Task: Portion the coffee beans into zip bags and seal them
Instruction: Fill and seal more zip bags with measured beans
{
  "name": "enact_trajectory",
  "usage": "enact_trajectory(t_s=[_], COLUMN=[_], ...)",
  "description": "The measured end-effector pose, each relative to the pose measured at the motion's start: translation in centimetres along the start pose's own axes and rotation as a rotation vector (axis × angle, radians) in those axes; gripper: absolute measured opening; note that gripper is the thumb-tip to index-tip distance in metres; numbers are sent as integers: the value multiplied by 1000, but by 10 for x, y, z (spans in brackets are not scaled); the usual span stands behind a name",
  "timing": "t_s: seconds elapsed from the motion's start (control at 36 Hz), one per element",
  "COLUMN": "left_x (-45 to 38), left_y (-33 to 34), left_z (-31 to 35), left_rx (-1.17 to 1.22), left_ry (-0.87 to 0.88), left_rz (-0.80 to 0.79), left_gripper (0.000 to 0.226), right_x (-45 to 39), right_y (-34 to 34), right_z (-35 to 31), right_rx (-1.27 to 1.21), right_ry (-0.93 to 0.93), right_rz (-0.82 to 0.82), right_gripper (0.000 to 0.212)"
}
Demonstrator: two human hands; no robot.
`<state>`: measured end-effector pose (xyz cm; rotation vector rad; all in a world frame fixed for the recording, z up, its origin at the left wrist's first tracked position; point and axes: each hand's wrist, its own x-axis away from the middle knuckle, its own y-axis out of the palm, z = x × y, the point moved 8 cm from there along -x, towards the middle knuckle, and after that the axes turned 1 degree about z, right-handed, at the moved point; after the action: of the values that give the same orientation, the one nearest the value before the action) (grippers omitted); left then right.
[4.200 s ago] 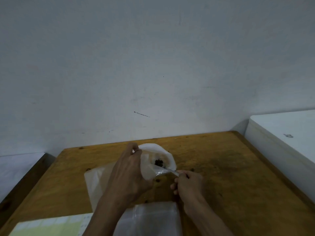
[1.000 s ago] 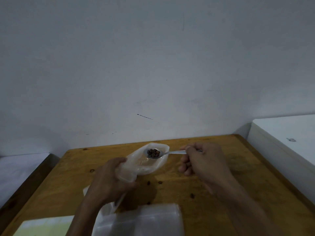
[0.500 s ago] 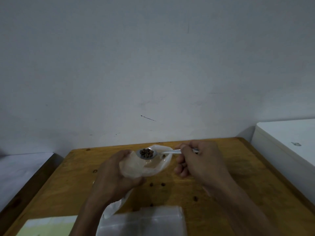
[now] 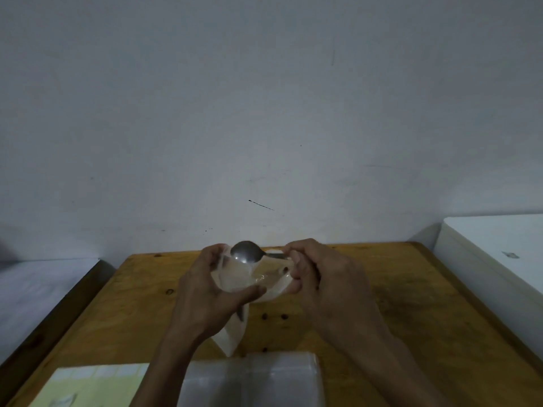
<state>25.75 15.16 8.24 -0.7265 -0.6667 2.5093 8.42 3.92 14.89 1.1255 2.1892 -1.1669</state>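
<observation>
My left hand (image 4: 205, 292) holds a clear zip bag (image 4: 252, 282) open at its mouth, above the wooden table (image 4: 396, 304). My right hand (image 4: 326, 277) grips the handle of a metal spoon (image 4: 246, 252), whose bowl is tipped over the bag's mouth and looks empty, its back facing me. The bag's lower end hangs down toward the table. A few loose coffee beans (image 4: 274, 316) lie on the table under the bag.
A stack of clear zip bags (image 4: 252, 380) lies at the table's near edge, with a pale yellow sheet (image 4: 88, 386) to its left. A white box (image 4: 499, 259) stands to the right of the table. The wall is close behind.
The spoon carried beans from the white pouch to the zip bag's mouth and has now turned over; the beans are no longer on it. My left hand raised the bag.
</observation>
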Motion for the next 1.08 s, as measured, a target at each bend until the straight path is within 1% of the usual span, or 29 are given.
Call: enact_trajectory(t_s=[0.06,0.14,0.17,0.31,0.36,0.44,0.53,0.58,0.69,0.75,0.78,0.81,0.86,0.92,0.94,1.0,1.03,1.08], left_x=[0,1,1,0,-1,-4,-9,-12,-15,-15,-15,-14,-13,-11,-10,-6,-4,0], left_y=[-1,-4,-5,-3,0,5,11,15,15,13,12,10,8,8,8,7,6,3], left_z=[-1,-3,-3,-3,-2,-2,-2,-2,1,2,3,5,9,13,16,22,26,32], left_rx=[21,74,82,63,60,62,72,87,93,96,99,105,136,189,222,302,340,397], left_ry=[5,-18,-20,-16,-11,-11,-16,-18,-5,2,6,7,-4,-32,-46,-68,-78,-92], left_rz=[5,25,36,89,96,107,119,123,149,161,165,168,157,129,117,101,95,84], left_gripper=[102,106,107,100,99,100,100,100,98,98,98,97,97,100,101,99,97,94], right_x=[2,8,11,30,43,60,69,70,68,66,63,58,48,35,29,22,20,17], right_y=[-10,-31,-33,-21,-16,-8,0,4,9,7,6,4,5,11,14,23,27,35], right_z=[12,42,56,148,174,197,210,213,214,205,197,182,147,104,82,50,39,24], right_rx=[-37,-15,11,225,256,278,304,355,494,565,569,515,298,86,27,-21,-30,-60], right_ry=[113,285,339,609,691,756,792,771,721,702,654,615,549,456,386,283,262,248], right_rz=[38,203,233,217,240,240,184,152,71,21,19,20,6,-57,-93,-166,-201,-242], right_gripper=[20,19,19,22,22,25,21,19,24,18,12,10,25,30,34,45,48,45])
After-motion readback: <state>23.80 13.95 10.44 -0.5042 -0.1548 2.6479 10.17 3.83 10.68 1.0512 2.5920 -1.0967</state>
